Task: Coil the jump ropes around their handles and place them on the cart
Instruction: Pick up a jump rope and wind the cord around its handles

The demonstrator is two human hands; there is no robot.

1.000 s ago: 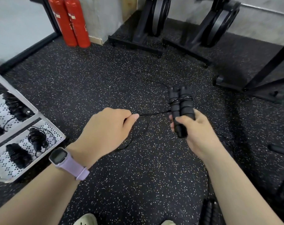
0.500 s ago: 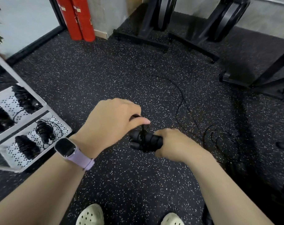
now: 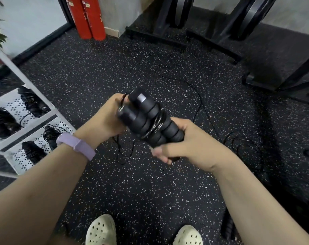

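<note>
The speckled rubber floor (image 3: 90, 75) lies open ahead of the person, bounded at far left by the white cart (image 3: 35, 124), at the far wall by two red cylinders (image 3: 90, 18), and at far right by black equipment stands (image 3: 221, 32). The cart's perforated trays already carry several coiled black ropes (image 3: 33, 152).

The pair of jump rope handles (image 3: 150, 119) is held above the floor at mid-frame, between the two hands. The right hand (image 3: 189, 147) has its fingers wrapped round the lower ends of both handles. The left hand (image 3: 106, 119) sits just beside the upper ends, fingers curled and pinching a loop of the rope (image 3: 122, 101).

The handles lie side by side, their long axis slanting from lower right to upper left, end caps pointing up and toward the camera. A few turns of rope cross the handles at mid-length. The slack rope hangs beneath the hands and trails over the floor to the right, where loose loops lie (image 3: 242, 144).
</note>
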